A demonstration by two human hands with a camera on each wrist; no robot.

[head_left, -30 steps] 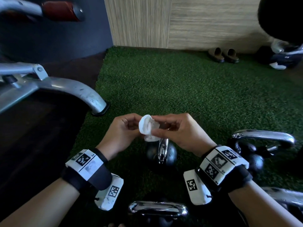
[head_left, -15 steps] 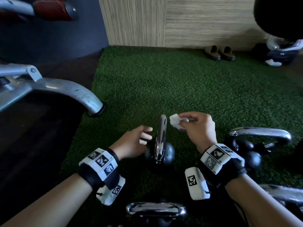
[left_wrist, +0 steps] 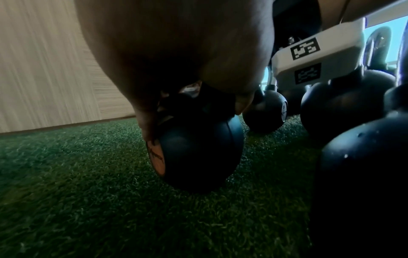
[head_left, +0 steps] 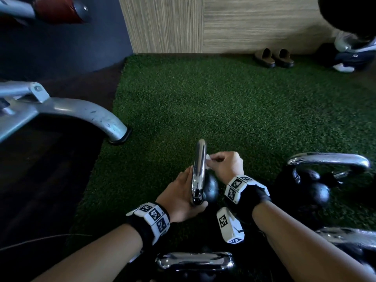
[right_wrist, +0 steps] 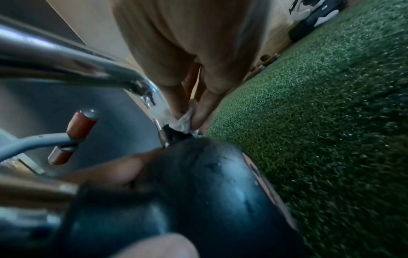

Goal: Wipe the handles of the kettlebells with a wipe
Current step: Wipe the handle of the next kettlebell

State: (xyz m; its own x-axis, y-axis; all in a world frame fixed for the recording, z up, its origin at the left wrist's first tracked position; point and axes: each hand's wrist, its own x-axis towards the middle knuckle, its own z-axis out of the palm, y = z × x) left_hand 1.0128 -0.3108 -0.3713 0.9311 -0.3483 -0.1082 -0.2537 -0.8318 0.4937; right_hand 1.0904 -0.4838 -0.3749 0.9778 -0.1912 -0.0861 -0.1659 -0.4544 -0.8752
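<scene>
A person's left hand (head_left: 179,195) grips the near end of a chrome handle (head_left: 199,169) on a small black kettlebell (head_left: 210,187) standing on green turf (head_left: 203,102), fingers curled round the metal from the left and thumb wrapped under it. The right hand (head_left: 225,164) pinches a crumpled white wipe (head_left: 208,157) between thumb and fingertips (right_wrist: 199,115), fingers drawn together, and holds it against the right side of the handle, near its far bend. In the right wrist view the wipe (right_wrist: 184,120) sits where the chrome meets the black ball (right_wrist: 209,192), just below the fingertips. In the left wrist view the ball (left_wrist: 198,153) rests on the turf directly beneath the gripping fingers.

To the right of the right hand stand 2 larger kettlebells, 1 with a wide chrome handle (head_left: 327,159), 1 partly out of frame. Another chrome handle (head_left: 194,260) lies near the wrists at the bottom edge. A grey machine leg (head_left: 91,115) rests on the turf's edge, left of the left hand. Beyond the fingers, brown slippers (head_left: 273,58) sit by the wall.
</scene>
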